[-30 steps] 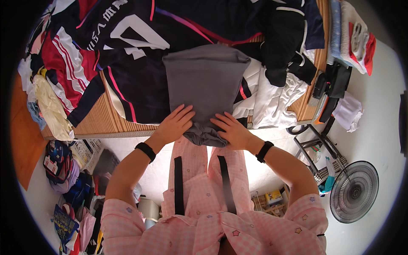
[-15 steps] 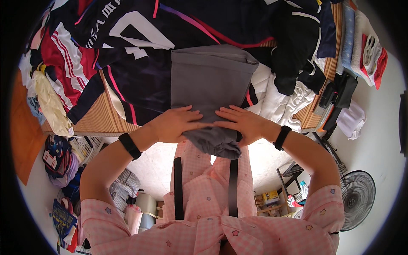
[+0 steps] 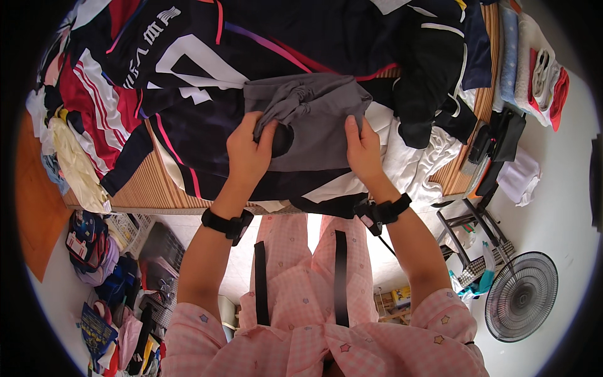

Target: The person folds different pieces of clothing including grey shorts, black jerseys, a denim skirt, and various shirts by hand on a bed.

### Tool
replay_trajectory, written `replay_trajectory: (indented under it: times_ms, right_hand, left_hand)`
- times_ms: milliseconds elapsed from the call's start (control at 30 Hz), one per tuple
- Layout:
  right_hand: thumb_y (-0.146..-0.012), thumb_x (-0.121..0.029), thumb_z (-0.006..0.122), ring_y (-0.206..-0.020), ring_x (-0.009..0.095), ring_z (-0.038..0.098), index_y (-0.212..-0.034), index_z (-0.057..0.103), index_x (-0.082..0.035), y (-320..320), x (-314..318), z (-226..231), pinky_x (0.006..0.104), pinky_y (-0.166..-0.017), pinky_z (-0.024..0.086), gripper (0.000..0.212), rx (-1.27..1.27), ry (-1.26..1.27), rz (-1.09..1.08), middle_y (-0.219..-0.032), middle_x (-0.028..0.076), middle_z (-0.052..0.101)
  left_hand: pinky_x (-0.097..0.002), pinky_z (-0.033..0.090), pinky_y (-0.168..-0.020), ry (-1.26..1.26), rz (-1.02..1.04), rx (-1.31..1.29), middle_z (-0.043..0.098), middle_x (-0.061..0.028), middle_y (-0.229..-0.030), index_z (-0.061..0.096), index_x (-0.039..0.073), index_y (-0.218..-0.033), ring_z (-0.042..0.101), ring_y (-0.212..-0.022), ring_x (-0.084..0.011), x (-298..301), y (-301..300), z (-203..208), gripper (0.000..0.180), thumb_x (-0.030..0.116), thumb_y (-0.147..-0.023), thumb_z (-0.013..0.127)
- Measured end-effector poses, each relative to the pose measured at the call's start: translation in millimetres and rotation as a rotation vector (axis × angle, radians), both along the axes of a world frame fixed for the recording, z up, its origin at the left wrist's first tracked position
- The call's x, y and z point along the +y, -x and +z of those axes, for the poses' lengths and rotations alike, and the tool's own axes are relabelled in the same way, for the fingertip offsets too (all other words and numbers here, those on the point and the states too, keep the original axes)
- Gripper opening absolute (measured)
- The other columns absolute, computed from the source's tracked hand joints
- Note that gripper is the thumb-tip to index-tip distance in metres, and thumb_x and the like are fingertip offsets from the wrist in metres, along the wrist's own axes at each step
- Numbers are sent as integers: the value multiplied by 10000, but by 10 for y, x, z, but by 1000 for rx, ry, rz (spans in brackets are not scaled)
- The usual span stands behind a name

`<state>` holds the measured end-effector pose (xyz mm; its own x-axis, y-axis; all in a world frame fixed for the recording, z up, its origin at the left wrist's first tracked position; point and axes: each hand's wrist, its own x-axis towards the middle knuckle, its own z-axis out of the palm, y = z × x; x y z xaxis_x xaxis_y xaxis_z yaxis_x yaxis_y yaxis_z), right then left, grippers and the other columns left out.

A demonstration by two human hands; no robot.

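Observation:
A grey garment (image 3: pixel 317 141), partly folded with a bunched section at its top left, lies over a dark sports jersey (image 3: pixel 207 135) with white lettering. Whether it is trousers or a top, I cannot tell. My left hand (image 3: pixel 247 151) pinches its bunched left part, thumb on top, beside a small dark opening in the cloth. At the garment's right edge, my right hand (image 3: pixel 364 151) is closed on the fabric between thumb and fingers. White crumpled cloth (image 3: pixel 408 154) lies just right of that hand.
Many clothes cover the slatted bed surface (image 3: pixel 147 173), among them a red-and-white striped garment (image 3: pixel 100 94) and a black garment (image 3: pixel 430 75). Folded towels (image 3: pixel 534 69) are stacked at the far right. Below stand a fan (image 3: pixel 521 295) and a backpack (image 3: pixel 88 239).
Both hands have moved away from me and now grip the garment instead of lying flat on it. Its near end, which hung over the bed's edge, is folded up onto the rest.

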<state>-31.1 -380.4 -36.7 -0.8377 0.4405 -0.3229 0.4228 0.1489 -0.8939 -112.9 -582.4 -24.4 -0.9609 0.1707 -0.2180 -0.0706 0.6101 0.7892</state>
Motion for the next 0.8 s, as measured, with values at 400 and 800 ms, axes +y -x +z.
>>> replay_trajectory:
  times_ms: [400,800]
  right_hand:
    - [-863,-95,597,-1146,386,469,-1222,514,10,33,-300,230,442,-970,371,383,162,-545,-69,-1303,197,483]
    - [-865,-321,548,-1441,321,223,-1440,418,-122,301,-324,-501,634,-1123,75,622,-101,-941,327,-1539,50,327]
  left_hand:
    - [-516,295,-1074,212,-428,559,533,-101,-1334,619,157,-1233,449,-1273,-341,212,-235,447,420,143,-816,669]
    - [-673,167,-1088,462,-549,488,432,1,-1450,556,323,-1319,347,-1384,-291,256,-78,-568,485,357,-840,624]
